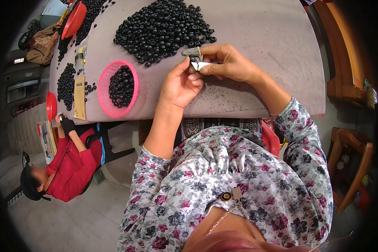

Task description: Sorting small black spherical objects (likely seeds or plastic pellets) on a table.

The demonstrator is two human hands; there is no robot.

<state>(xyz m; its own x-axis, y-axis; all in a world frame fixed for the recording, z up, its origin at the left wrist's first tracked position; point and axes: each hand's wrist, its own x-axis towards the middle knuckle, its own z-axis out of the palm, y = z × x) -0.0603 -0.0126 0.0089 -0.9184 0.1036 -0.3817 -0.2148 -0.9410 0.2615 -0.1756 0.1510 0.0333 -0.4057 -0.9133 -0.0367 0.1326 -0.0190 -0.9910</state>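
My left hand (181, 84) is closed, thumb and fingers pinching a small black part (194, 59) that is mostly hidden. My right hand (231, 63) meets it from the right, closed on a small white flat piece (201, 65) that lies against the black part. A grey cloth finger cover (191, 51) wraps the tip of my right index finger. Just beyond both hands spreads a big pile of black round beads (161, 31), each with a hole. To the left of my left hand, a pink plastic basket (103, 90) holds more of these beads.
Dark crumbs (222, 90) dot the grey tablecloth (264, 25) by my right wrist. Smaller bead piles (66, 86) and a yellow card strip (79, 98) lie at the left, near a red basket (74, 20). A co-worker in red (77, 168) sits at the left; another person (42, 46) is beyond.
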